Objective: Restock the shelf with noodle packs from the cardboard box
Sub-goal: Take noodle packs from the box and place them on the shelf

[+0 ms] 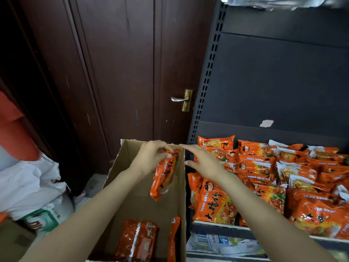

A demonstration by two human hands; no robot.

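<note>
My left hand (151, 157) grips the top edge of an orange noodle pack (164, 176), which hangs above the open cardboard box (139, 201). My right hand (204, 161) reaches in from the right with its fingers spread; its fingertips are at the pack's top corner, and I cannot tell if they pinch it. Two more orange packs (137, 241) lie at the bottom of the box. Right of the box, the dark shelf (222, 226) carries a heap of orange noodle packs (264, 176).
A dark brown door (120, 72) with a brass handle (184, 100) stands behind the box. White bags (32, 184) and a green-and-white sack (43, 218) lie on the floor at left. A lower shelf holds pale packets (226, 242). The shelf's black back panel (273, 76) rises at right.
</note>
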